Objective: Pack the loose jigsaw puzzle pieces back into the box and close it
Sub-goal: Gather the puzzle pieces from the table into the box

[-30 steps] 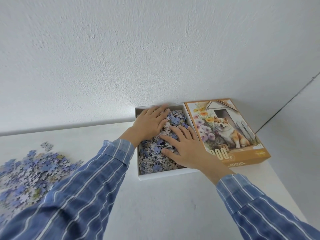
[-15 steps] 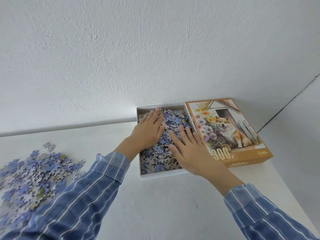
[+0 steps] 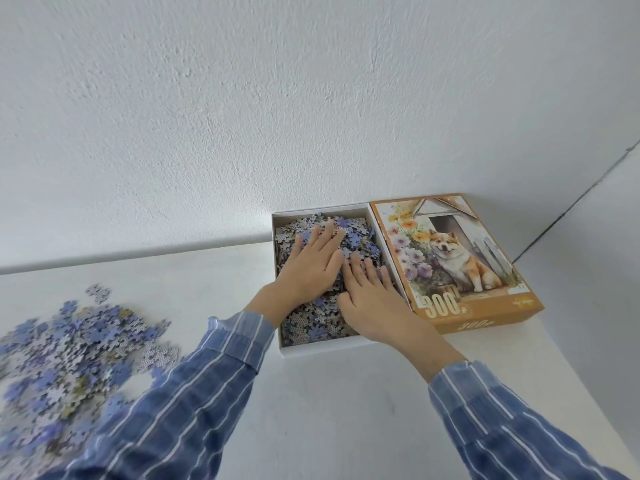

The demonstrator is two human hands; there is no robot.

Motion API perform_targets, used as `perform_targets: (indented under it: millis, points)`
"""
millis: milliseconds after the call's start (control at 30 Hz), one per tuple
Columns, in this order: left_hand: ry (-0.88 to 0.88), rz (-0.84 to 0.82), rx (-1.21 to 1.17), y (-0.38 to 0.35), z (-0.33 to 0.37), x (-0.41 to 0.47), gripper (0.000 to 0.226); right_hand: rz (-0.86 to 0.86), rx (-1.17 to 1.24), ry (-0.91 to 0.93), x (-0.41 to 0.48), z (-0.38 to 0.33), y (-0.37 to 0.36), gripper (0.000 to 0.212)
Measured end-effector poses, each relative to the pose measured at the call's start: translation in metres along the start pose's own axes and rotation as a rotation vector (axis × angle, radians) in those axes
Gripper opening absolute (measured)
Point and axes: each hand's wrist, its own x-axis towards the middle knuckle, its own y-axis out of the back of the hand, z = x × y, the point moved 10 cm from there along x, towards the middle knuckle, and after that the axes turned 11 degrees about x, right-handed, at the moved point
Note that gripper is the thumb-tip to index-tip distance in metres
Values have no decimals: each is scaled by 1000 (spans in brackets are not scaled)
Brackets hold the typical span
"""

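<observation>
Jigsaw pieces of blue, lilac and grey cardboard [image 3: 356,237] are lying heaped in the shallow white cardboard box base [image 3: 322,350] at the centre of the frame, against the white textured wall [image 3: 311,98]. The left hand [image 3: 311,268] is lying flat on that heap, fingers straight and slightly spread, pointing to the upper right, palm pressing on the pieces. The right hand [image 3: 372,303] is resting just beside it, lower and to the right, also flat with fingers a little apart, its outer edge running along the base's right wall. Neither hand is gripping anything. Both forearms, in blue white-striped shirt sleeves [image 3: 194,393], are reaching up from the lower edge of the frame. The orange box lid with a dog-and-flowers picture [image 3: 450,258] is lying face up, touching the base's right side. A loose pile of the same pieces [image 3: 69,348] is lying on the white table [image 3: 329,427] at the lower left, well apart from both hands.
</observation>
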Motion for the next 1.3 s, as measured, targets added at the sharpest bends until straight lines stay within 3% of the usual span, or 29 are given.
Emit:
perform_targets:
  millis: [133,300,367,500,600,733,933,1033,1133,1300]
  points:
    - [122,114,249,11,-1,-34,58,146,10,44,-21,0,12,59]
    - [148,-28,391,-8,-8,-66,63,91,52,-7,-38,8,-7,57]
    - [138,14,335,-3,-9,-72,61,170,96,14,-39,3,-5,58]
    - [85,191,171,23,-18,-110,67,493,253,223,-69,-37,13,53]
    - [104,251,124,26,-47,-156,65,567,322,432,-97,-80,-3,40]
    - [151,332,55,20,-89,-235,48,496,335,609,-121,-134,-56,30]
    - [294,356,48,15,-162,-351,44,328,296,667,-127,-199,-140,31]
    - [363,350,50,16,-189,-396,53,236,179,663,-129,-230,-180,43]
    - [339,319,72,15,-201,-430,67,101,17,580,-125,-246,-221,75]
    - [263,235,163,4,-217,-471,108,118,-111,432,-107,-255,-231,95]
